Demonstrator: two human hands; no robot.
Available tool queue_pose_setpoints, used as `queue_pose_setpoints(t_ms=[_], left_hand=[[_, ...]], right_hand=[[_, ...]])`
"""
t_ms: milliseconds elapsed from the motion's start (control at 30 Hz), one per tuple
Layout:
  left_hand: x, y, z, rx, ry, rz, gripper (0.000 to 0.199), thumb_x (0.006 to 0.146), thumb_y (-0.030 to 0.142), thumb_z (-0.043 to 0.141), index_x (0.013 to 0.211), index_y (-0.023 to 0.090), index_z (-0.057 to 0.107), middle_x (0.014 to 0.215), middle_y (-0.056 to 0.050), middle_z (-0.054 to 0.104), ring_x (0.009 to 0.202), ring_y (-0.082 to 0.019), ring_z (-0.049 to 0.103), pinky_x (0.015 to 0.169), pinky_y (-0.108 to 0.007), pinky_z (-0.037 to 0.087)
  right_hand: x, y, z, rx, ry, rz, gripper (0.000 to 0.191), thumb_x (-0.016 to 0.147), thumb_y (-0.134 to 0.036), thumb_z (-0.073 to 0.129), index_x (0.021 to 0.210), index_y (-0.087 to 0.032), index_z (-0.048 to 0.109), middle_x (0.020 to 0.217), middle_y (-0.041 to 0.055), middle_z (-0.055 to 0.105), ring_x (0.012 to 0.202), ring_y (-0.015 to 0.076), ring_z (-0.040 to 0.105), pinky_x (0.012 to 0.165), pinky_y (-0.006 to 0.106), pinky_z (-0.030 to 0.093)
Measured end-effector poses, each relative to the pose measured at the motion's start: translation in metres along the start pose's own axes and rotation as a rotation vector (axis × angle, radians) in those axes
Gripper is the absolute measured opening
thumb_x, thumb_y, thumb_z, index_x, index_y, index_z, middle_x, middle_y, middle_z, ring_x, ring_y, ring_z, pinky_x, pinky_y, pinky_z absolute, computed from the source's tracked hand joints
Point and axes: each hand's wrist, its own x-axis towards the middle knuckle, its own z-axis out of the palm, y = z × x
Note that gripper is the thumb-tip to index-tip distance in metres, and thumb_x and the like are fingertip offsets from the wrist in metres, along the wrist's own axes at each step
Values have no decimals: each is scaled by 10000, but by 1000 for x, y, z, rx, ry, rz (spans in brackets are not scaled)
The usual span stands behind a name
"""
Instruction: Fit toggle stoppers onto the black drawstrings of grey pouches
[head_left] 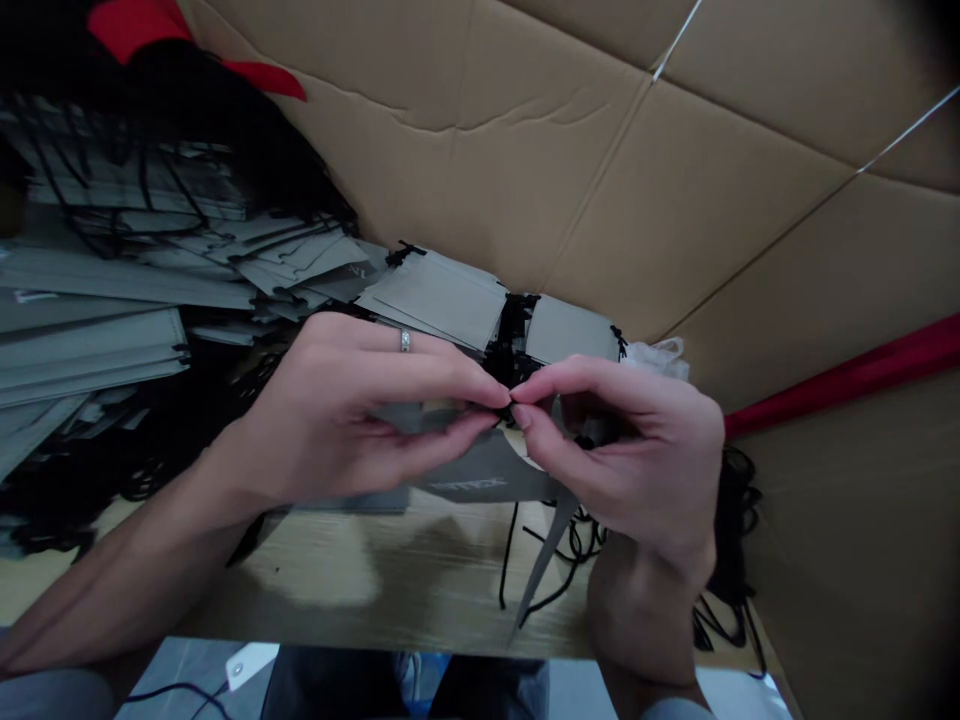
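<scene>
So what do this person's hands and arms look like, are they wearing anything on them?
Both hands are bare, with no gloves. The left hand wears a slim silver-coloured ring with a small stone or setting on one finger. The right hand shows no ring or watch. The forearms are uncovered; only at the bottom edge do light grey sleeve cuffs show. The nails are short and unpainted.

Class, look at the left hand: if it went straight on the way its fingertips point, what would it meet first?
Almost at once, the right hand: the left hand points right, fingertips already meeting over the grey pouch.
</scene>
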Motion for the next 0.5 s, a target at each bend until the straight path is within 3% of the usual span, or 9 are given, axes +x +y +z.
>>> queue_pose_setpoints(t_ms=[233, 367, 500], left_hand=[[-3, -1, -6, 42, -39, 33, 137, 991, 172, 857, 1085, 269, 833, 1014, 7, 913, 835, -159, 883, 765, -213, 713], [-4, -4, -9, 39, -65, 39, 128, 993, 151, 861, 1081, 240, 833, 1069, -15, 918, 878, -154, 890, 804, -198, 714], [-8, -5, -4, 170, -52, 120, 132, 1007, 140, 850, 1111, 196, 791, 1047, -31, 897, 866, -160, 873, 835, -235, 721]], right_hand=[[-1, -3, 1, -26, -12, -14, 279, 872, -3, 769, 959, -267, 791, 857, -42, 825, 717, 164, 777, 693, 333, 683], [-1, -4, 1, -61, -21, -17, 262, 900, -12, 768, 966, -265, 790, 857, -40, 826, 723, 161, 773, 698, 329, 680], [0, -2, 3, -98, -26, -46, 219, 933, -23, 753, 980, -232, 794, 873, -26, 825, 764, 149, 776, 746, 310, 672]])
